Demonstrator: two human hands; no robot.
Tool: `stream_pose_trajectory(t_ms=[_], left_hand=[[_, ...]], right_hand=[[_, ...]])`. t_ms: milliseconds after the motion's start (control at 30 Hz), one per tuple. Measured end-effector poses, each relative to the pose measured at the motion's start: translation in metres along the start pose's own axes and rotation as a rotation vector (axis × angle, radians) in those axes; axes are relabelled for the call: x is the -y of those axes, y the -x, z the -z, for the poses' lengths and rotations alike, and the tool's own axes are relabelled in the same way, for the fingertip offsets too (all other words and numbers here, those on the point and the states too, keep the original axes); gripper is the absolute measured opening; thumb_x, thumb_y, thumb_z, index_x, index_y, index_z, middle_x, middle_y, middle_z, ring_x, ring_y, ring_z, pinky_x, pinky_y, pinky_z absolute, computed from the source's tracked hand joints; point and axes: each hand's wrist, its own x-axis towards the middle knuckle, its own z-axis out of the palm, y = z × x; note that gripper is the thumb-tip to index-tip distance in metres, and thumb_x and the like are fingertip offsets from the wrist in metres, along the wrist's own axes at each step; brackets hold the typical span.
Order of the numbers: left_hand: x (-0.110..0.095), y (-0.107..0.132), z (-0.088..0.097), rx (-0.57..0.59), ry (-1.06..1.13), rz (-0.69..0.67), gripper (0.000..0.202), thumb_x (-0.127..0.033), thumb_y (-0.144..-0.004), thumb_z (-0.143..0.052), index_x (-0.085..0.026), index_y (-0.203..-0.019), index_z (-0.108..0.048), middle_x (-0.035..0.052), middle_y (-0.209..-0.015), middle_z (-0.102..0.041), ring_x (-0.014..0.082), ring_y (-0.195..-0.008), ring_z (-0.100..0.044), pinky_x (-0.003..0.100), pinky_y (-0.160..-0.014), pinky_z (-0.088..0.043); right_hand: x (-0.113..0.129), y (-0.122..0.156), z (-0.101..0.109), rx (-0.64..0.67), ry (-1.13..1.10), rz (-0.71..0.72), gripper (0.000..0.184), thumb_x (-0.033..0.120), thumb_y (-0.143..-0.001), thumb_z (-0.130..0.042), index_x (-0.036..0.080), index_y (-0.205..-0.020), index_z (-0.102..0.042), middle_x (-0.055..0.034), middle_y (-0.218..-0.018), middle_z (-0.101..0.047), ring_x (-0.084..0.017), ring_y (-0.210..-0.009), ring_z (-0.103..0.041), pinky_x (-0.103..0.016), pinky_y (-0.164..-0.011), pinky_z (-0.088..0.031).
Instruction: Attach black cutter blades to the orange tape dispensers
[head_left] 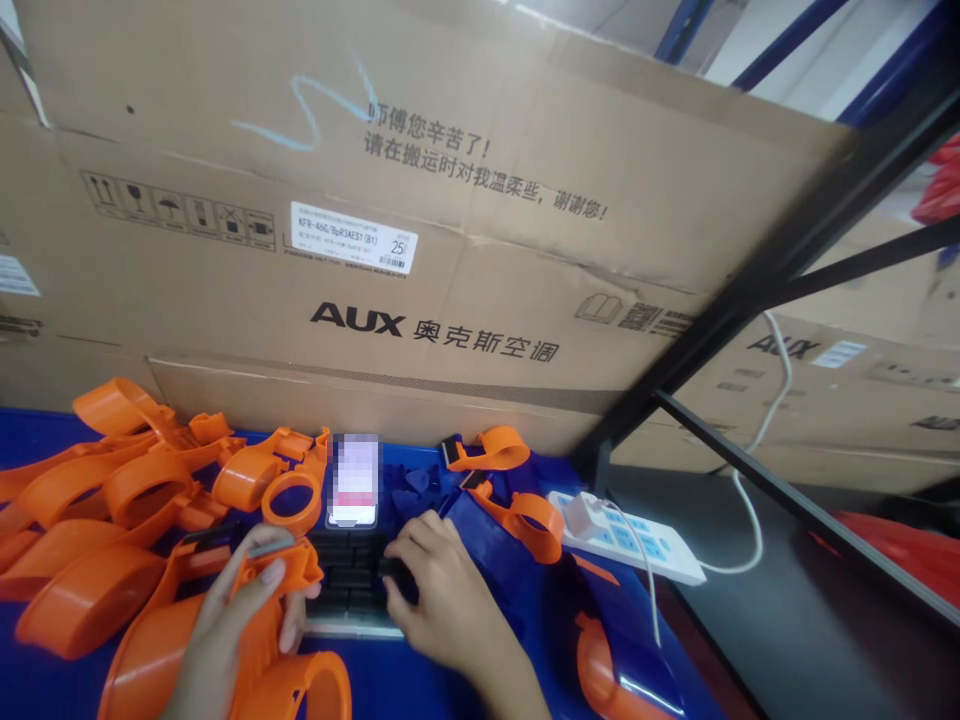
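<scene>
My left hand [240, 600] is closed on an orange plastic tape dispenser [300, 565] at the lower left, with the thumb lying along its upper end. A flat grey strip [270, 547] shows by the fingertips. To the right, my right hand [427, 580] curls its fingers round a small black piece [399, 577], mostly covered by the hand. Rows of dark black pieces [345, 570] lie between the two hands. More orange dispensers [97, 600], with wide rings, are heaped around and beyond my left hand.
A lit phone [354, 480] stands behind the black pieces. Two orange dispensers with black ends [499, 448] lie right of small blue parts [416, 482]. A white power strip [630, 540] with plugged-in cable sits at the right. A large cardboard box [450, 270] and black rack post [720, 290] bound the blue table.
</scene>
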Motion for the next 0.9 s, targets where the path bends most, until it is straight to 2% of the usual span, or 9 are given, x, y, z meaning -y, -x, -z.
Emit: stream_pose_trajectory(t_ms=[167, 267, 400, 500, 567, 700, 800, 900], left_hand=[[-0.002, 0.005, -0.004, 0.012, 0.002, -0.009, 0.025, -0.043, -0.091, -0.073, -0.024, -0.103, -0.062, -0.0042, -0.049, -0.06, 0.0156, -0.045, -0.057, 0.024, -0.051, -0.046], [-0.002, 0.006, -0.005, 0.0, -0.006, -0.006, 0.027, -0.044, -0.09, -0.073, -0.023, -0.102, -0.061, -0.0045, -0.05, -0.059, 0.0141, -0.044, -0.056, 0.023, -0.05, -0.044], [-0.002, 0.003, -0.003, 0.027, -0.041, -0.021, 0.027, -0.044, -0.09, -0.073, -0.022, -0.101, -0.062, -0.003, -0.052, -0.063, 0.0157, -0.044, -0.059, 0.025, -0.049, -0.047], [0.003, -0.001, 0.0, 0.065, -0.106, 0.001, 0.03, -0.047, -0.088, -0.076, -0.022, -0.099, -0.062, 0.0013, -0.065, -0.072, 0.0156, -0.042, -0.06, 0.025, -0.044, -0.046], [0.01, -0.003, 0.0, 0.097, -0.147, 0.064, 0.034, -0.051, -0.088, -0.075, -0.022, -0.101, -0.061, 0.0038, -0.071, -0.075, 0.0154, -0.041, -0.06, 0.024, -0.04, -0.044], [0.028, -0.003, -0.003, 0.173, -0.147, 0.194, 0.045, -0.064, -0.088, -0.069, -0.023, -0.104, -0.062, 0.0045, -0.068, -0.075, 0.0159, -0.034, -0.058, 0.023, -0.032, -0.04], [0.035, -0.001, -0.005, 0.179, -0.15, 0.186, 0.047, -0.07, -0.089, -0.063, -0.023, -0.097, -0.063, 0.0029, -0.064, -0.072, 0.0143, -0.032, -0.056, 0.021, -0.031, -0.038], [0.035, 0.001, -0.007, 0.187, -0.23, 0.18, 0.047, -0.07, -0.091, -0.06, -0.024, -0.093, -0.064, 0.0022, -0.063, -0.07, 0.0141, -0.035, -0.056, 0.02, -0.032, -0.038]], right_hand=[[0.008, 0.0, -0.013, 0.05, 0.025, 0.008, 0.019, 0.012, -0.091, -0.065, 0.021, -0.107, -0.071, -0.0074, -0.105, -0.064, -0.027, -0.102, -0.057, -0.044, -0.094, -0.049], [0.009, -0.001, -0.022, 0.046, -0.002, 0.04, 0.023, 0.012, -0.096, -0.061, 0.021, -0.115, -0.071, -0.0079, -0.109, -0.064, -0.025, -0.103, -0.059, -0.045, -0.101, -0.05], [0.009, -0.002, -0.029, 0.039, -0.074, 0.071, 0.023, 0.011, -0.097, -0.06, 0.02, -0.116, -0.07, -0.0086, -0.113, -0.065, -0.024, -0.103, -0.063, -0.042, -0.104, -0.051], [0.009, -0.004, -0.027, -0.036, -0.155, 0.083, 0.026, 0.008, -0.097, -0.056, 0.021, -0.115, -0.07, -0.0089, -0.112, -0.067, -0.024, -0.103, -0.064, -0.043, -0.103, -0.051], [0.011, -0.004, -0.022, -0.118, -0.249, 0.081, 0.026, 0.009, -0.099, -0.053, 0.022, -0.115, -0.07, -0.0088, -0.11, -0.069, -0.024, -0.102, -0.065, -0.043, -0.102, -0.051], [0.019, -0.003, -0.015, -0.194, -0.474, 0.081, 0.022, 0.023, -0.101, -0.059, 0.023, -0.121, -0.069, -0.007, -0.105, -0.072, -0.022, -0.096, -0.067, -0.037, -0.087, -0.055], [0.024, -0.003, -0.016, -0.175, -0.552, 0.097, 0.021, 0.031, -0.095, -0.068, 0.023, -0.114, -0.07, -0.006, -0.101, -0.072, -0.022, -0.093, -0.067, -0.035, -0.082, -0.054], [0.028, -0.005, -0.018, -0.182, -0.605, 0.055, 0.01, 0.032, -0.094, -0.068, 0.023, -0.099, -0.07, -0.0042, -0.094, -0.07, -0.021, -0.087, -0.065, -0.032, -0.078, -0.052]])
